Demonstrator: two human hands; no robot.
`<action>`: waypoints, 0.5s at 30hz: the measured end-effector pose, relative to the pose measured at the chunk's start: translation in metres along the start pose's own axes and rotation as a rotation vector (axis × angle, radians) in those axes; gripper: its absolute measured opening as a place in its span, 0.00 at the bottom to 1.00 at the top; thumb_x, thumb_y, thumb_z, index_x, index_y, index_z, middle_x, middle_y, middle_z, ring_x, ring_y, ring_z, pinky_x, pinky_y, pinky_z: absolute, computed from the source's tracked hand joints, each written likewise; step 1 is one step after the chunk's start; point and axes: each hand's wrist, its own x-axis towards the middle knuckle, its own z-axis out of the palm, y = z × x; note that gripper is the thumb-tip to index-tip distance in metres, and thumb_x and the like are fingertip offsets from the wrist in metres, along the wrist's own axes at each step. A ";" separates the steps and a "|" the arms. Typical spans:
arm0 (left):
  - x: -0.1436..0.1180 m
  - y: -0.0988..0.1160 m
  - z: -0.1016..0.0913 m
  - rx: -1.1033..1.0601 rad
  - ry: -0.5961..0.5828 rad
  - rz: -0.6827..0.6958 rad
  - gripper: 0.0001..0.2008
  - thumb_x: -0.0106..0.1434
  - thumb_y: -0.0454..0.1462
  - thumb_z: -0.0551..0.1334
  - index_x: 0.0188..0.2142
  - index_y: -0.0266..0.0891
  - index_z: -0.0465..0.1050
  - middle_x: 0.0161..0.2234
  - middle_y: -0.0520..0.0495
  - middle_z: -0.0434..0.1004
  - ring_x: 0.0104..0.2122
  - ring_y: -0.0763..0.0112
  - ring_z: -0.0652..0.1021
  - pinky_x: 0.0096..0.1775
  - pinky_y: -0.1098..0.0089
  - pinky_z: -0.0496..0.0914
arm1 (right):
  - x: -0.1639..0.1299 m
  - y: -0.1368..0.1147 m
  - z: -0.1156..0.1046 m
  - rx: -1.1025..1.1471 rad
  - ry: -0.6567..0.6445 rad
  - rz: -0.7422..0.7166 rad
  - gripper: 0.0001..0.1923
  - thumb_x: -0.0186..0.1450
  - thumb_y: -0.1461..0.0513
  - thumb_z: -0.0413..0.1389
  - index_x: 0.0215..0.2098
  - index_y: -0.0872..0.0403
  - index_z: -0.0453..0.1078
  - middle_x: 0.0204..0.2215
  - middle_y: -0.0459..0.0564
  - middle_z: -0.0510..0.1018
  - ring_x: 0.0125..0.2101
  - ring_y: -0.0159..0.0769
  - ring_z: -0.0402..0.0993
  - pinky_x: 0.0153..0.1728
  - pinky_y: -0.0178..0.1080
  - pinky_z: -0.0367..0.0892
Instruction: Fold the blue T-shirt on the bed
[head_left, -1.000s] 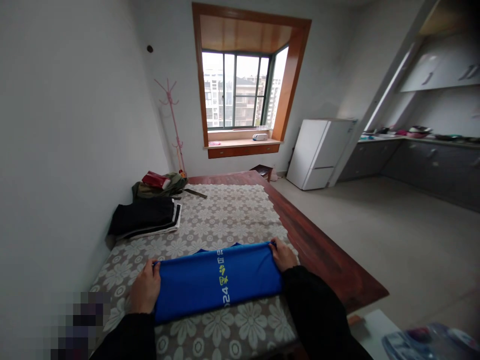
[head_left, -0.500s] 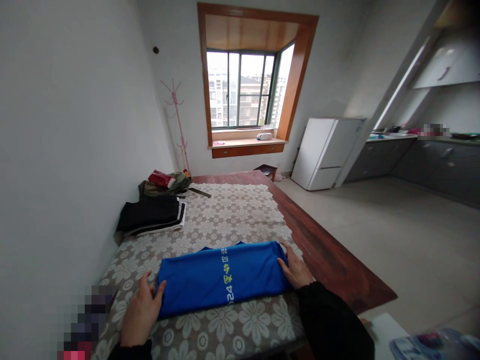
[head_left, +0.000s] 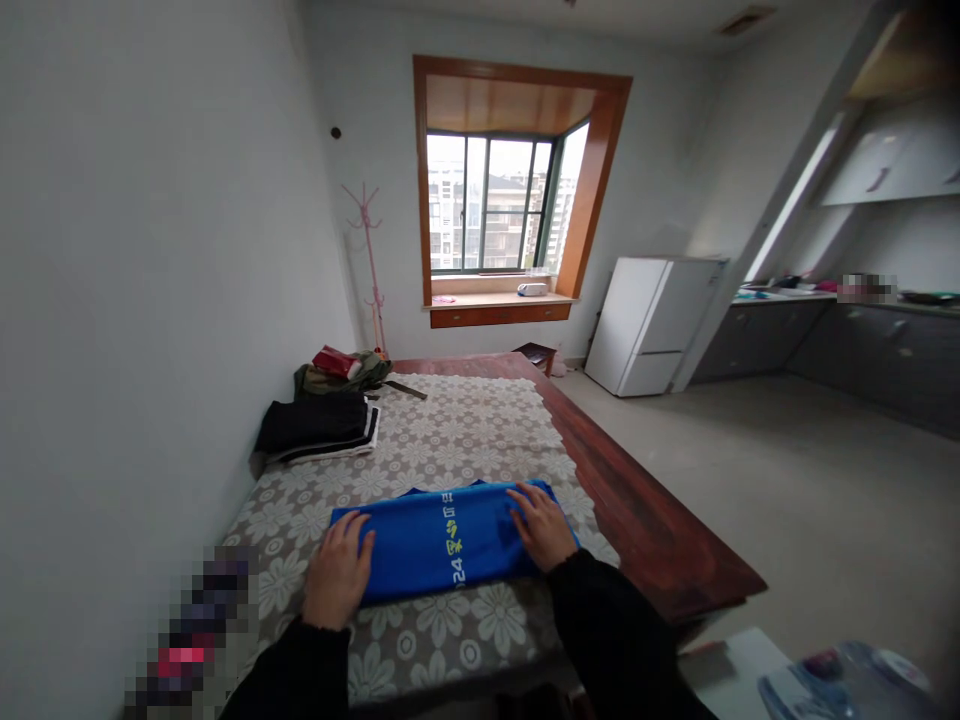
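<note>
Lays the left hand (head_left: 339, 572) on the left end of a folded blue cloth (head_left: 420, 550), half open, with fingers bent a little near the top corner and thumb apart, gripping nothing. Lays the right hand (head_left: 541, 525) on the right part of the same cloth, palm down, fingers spread and slightly bent, also without grip. Cannot tell the pressure of the fingers. Wears black sleeves (head_left: 622, 620) on both arms. Has the blue cloth flat between the two hands, long side from left to right, with white and yellow letters across the middle, near the front edge of a grey flowered tablecloth (head_left: 465, 430). Has under this a dark red wooden table (head_left: 660, 520), visible along the right side. Sees farther back, near the left wall, a pile of clothes (head_left: 315, 425), black on top; just behind it, a green bag (head_left: 367, 374) with a red packet (head_left: 335, 361) on it. Sees beyond the table a pink coat stand (head_left: 370, 250), a window (head_left: 502, 200) in a brown wooden frame and, to the right, a white fridge (head_left: 626, 320)
</note>
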 end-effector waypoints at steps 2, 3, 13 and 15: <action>0.012 0.037 0.017 0.025 -0.060 0.115 0.25 0.71 0.42 0.45 0.63 0.41 0.65 0.66 0.42 0.66 0.66 0.57 0.63 0.65 0.53 0.55 | 0.006 -0.033 0.012 0.002 -0.082 -0.059 0.27 0.72 0.55 0.42 0.68 0.48 0.60 0.68 0.49 0.60 0.67 0.46 0.52 0.66 0.49 0.47; 0.017 0.053 0.026 0.025 -0.084 0.153 0.25 0.71 0.43 0.47 0.64 0.42 0.63 0.67 0.45 0.63 0.68 0.58 0.59 0.67 0.52 0.52 | 0.009 -0.047 0.019 -0.001 -0.120 -0.065 0.28 0.73 0.54 0.41 0.70 0.47 0.57 0.70 0.47 0.57 0.68 0.46 0.49 0.67 0.51 0.43; 0.023 0.075 0.064 0.095 -0.144 0.167 0.31 0.70 0.48 0.45 0.69 0.42 0.55 0.71 0.45 0.53 0.71 0.52 0.50 0.67 0.42 0.43 | 0.016 -0.063 0.045 0.015 -0.251 -0.013 0.34 0.73 0.47 0.37 0.74 0.47 0.42 0.73 0.46 0.44 0.72 0.46 0.33 0.67 0.57 0.28; 0.024 0.074 0.065 0.108 -0.150 0.164 0.31 0.70 0.48 0.44 0.69 0.43 0.54 0.72 0.46 0.51 0.71 0.52 0.49 0.67 0.43 0.43 | 0.015 -0.064 0.045 0.020 -0.248 -0.015 0.34 0.73 0.47 0.37 0.74 0.48 0.42 0.73 0.46 0.43 0.72 0.47 0.33 0.67 0.58 0.28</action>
